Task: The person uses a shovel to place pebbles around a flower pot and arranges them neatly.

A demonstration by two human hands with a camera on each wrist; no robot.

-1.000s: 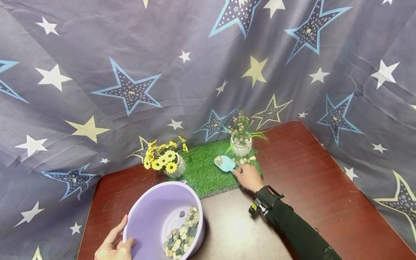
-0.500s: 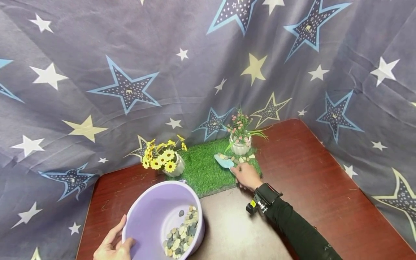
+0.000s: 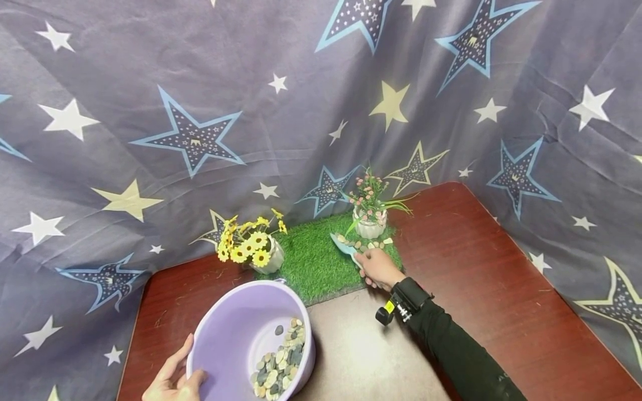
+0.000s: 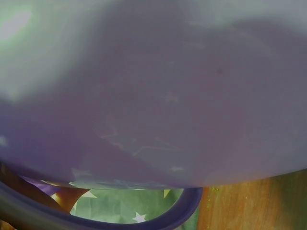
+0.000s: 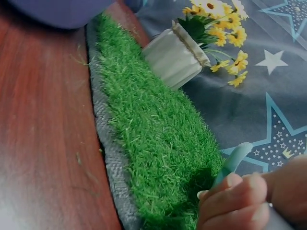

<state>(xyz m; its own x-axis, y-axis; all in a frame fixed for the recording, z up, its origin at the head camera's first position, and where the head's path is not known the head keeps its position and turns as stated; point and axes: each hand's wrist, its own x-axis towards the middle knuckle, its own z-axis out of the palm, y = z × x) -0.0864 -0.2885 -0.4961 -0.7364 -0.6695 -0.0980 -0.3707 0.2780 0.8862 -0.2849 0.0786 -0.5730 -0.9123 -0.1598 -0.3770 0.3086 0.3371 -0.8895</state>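
We see a person's right hand (image 3: 377, 268) curled round the handle of a small pale-blue plastic scoop (image 3: 343, 245), w/ the blade tipped down at the far right of a green artificial-grass mat (image 3: 311, 262). A row of small pale pebbles (image 3: 368, 244) lies on the mat just near of a white ribbed pot w/ pink flowers (image 3: 370, 214), touching or almost touching the scoop's edge; we judge the tilt lets the pebbles slide off beside the pot. In the right wrist view the fingers (image 5: 237, 196) wrap the scoop handle (image 5: 232, 163) above the grass (image 5: 153, 129), gripping firmly.

Near left, the left hand (image 3: 173, 380) rests on the rim of a round lilac plastic basin (image 3: 236, 328): thumb over the edge, fingers spread along the outside wall, not clenched. We judge it is steadying the basin, which looks tilted toward the right so that its heap of mixed grey, tan & white pebbles (image 3: 278, 365) gathers at the lower right side, w/in reach of the scoop. The left wrist view is filled by the basin's lilac wall (image 4: 153, 96); little else shows.

A second white pot w/ yellow daisies (image 3: 253, 245) stands at the mat's left edge, well apart from the scoop. All sit on a dark red-brown wooden bench (image 3: 476, 267), backed by a grey-blue star-print cloth (image 3: 200, 83) hung behind & at both sides.
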